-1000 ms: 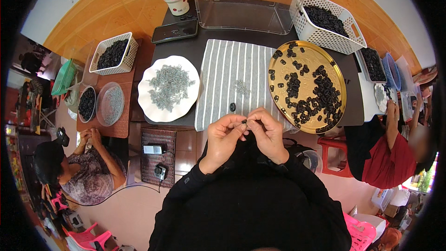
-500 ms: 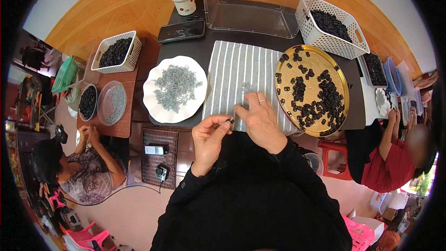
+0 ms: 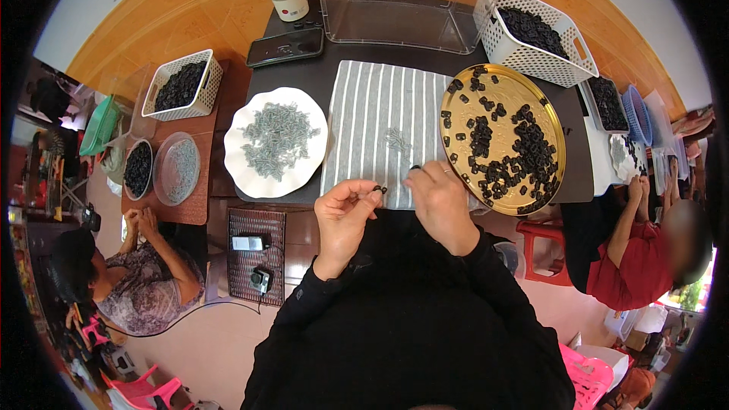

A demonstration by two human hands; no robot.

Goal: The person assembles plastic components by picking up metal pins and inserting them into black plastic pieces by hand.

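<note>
Down at lower centre, gripping a black part point(image 3: 380, 189) between thumb and fingertips of the left hand point(image 3: 343, 220), just over the near edge of the striped cloth point(image 3: 361, 118). And to the right of that, with the right hand point(image 3: 443, 211), fingertips down at a second black part point(image 3: 414, 168); cannot tell from here whether clamped on it or only touching. Seemingly at the small-parts stage, piece by piece, and calling next, by the look of it, for a steady left pinch and a fine fingertip grip on the right. Past the fingers now, to a little heap of grey pins point(image 3: 396, 139) at centre. Across to centre left, more pins point(image 3: 275, 140) on a white plate point(image 3: 235, 148). Over at centre right, black parts point(image 3: 535, 148) strewn on a gold tray point(image 3: 524, 89), crowding the right hand a bit on that side. Up top, on the dark worktop point(image 3: 304, 76), to a phone point(image 3: 285, 47) and a clear box point(image 3: 399, 23), well apart from both hands and hardly in the way.
</note>
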